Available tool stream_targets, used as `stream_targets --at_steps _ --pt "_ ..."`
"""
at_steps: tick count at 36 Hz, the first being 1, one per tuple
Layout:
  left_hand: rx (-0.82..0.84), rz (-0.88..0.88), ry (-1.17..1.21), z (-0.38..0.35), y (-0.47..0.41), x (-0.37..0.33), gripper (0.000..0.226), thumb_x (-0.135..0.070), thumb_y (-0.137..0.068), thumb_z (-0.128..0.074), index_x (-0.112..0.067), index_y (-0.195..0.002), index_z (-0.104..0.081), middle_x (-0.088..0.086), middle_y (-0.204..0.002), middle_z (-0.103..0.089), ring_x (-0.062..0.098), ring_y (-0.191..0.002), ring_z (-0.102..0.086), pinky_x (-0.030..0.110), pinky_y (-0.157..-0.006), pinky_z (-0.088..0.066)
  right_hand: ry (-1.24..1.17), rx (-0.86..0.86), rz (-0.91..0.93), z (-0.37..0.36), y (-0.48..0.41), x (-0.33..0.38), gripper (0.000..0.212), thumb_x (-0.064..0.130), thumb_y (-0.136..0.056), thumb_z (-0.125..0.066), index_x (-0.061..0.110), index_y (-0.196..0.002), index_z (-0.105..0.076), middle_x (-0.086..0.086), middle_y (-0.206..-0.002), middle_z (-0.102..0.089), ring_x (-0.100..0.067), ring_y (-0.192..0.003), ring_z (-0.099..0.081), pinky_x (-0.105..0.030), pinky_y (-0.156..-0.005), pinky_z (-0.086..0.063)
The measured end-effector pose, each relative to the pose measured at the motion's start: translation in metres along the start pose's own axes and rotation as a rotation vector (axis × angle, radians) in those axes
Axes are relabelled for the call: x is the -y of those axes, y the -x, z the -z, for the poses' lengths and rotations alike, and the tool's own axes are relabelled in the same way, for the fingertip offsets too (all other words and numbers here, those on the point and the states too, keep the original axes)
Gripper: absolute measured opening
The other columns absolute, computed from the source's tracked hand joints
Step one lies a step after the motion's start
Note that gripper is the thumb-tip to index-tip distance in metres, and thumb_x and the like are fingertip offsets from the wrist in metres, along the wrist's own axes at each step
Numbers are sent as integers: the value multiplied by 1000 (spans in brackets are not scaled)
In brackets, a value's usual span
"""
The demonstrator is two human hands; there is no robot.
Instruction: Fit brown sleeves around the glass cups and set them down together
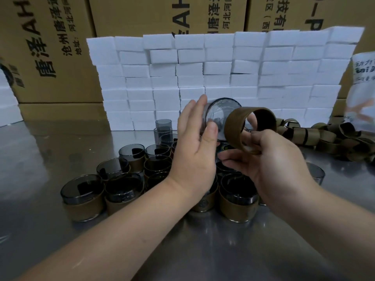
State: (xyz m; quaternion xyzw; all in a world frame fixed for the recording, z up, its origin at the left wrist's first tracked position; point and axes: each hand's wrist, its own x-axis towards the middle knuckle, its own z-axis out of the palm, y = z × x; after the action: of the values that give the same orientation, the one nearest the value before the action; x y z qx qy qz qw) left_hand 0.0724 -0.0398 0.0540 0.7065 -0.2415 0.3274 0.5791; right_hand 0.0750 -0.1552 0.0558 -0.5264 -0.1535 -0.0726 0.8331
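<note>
1. Your left hand (195,142) cradles a bare glass cup (221,116) on its side, thumb and fingers closed around its wall, one end turned toward you; whether that end is the base or the mouth is unclear.
2. Your right hand (269,157) pinches a brown sleeve (243,126) by its lower edge, held open as a ring just beside the cup, not yet over it.
3. The step in hand looks like threading: line the ring up square with the cup's end, then slide it on evenly so it does not snag.
4. Below, the finished sleeved cups (237,201) stand clustered on the desk (40,159); the new one belongs beside them.
5. Spare sleeves (328,138) lie heaped to your right.
</note>
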Motion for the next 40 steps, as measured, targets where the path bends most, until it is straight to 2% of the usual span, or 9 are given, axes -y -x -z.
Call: stream_targets --at_steps 4,7,12,15,19,22,26,35,40 --pt "11 -117 -54 -4 5 2 36 -25 -94 -33 -42 -124 -22 -10 -139 -18 -31 -117 -18 -4 -96 -17 31 61 -12 0 1 0 34 9 -90 -34 8 -100 -67 -9 -81 -74 -25 -71 -72 -32 -63 -57" --pt "29 -107 -6 -6 8 2 32 -39 -94 -29 -45 -125 -22 -13 -138 -22 -18 -125 -24 7 -105 -21 36 56 -9 -2 3 1 37 13 -85 -36 3 -107 -65 -14 -93 -73 -28 -84 -71 -36 -70 -57" --pt "138 -31 77 -2 8 -4 52 -71 -84 -26 -46 -129 -19 -2 -149 -17 20 -140 -25 50 -111 -27 51 40 -8 -3 4 0 36 12 -86 -35 7 -106 -65 -10 -86 -74 -25 -76 -72 -30 -63 -56" --pt "201 -24 38 0 8 -4 68 -83 -74 -23 -48 -130 -8 -5 -154 -7 12 -144 -11 41 -117 -14 73 7 72 -4 7 2 35 9 -82 -38 13 -85 -73 -5 -78 -74 -20 -73 -72 -27 -60 -56" --pt "184 -23 -212 0 9 -3 79 -78 -73 -29 -41 -130 11 -21 -145 6 -18 -131 13 0 -102 4 164 -17 145 -7 12 5 37 18 -71 -42 39 -69 -73 6 -75 -74 -13 -77 -71 -26 -65 -55" --pt "153 -9 -357 -3 11 -9 81 -72 -69 -24 -38 -128 20 -22 -141 7 -7 -135 15 10 -106 5 249 -74 150 -7 12 5 33 23 -69 -44 42 -70 -71 8 -75 -72 -14 -82 -69 -37 -77 -52" --pt "132 -28 -452 -6 13 -18 95 -71 -67 -23 -24 -137 21 0 -149 -8 13 -139 -4 31 -116 -10 241 -94 107 -9 14 6 31 27 -72 -46 32 -86 -73 2 -87 -74 -22 -93 -68 -44 -88 -50" --pt "146 -65 -415 -10 22 -21 65 -54 -82 -20 -28 -130 14 8 -157 -8 10 -143 -3 21 -114 -6 170 -61 75 -13 20 13 45 13 -91 -42 31 -65 -73 6 -68 -71 -6 -69 -68 -25 -63 -49" --pt "117 56 -318 -10 20 -20 85 -62 -74 -21 -25 -143 10 0 -157 -15 4 -142 -11 21 -113 -14 201 -23 60 -12 24 10 36 13 -92 -45 22 -64 -65 12 -53 -64 1 -50 -61 -13 -43 -42"
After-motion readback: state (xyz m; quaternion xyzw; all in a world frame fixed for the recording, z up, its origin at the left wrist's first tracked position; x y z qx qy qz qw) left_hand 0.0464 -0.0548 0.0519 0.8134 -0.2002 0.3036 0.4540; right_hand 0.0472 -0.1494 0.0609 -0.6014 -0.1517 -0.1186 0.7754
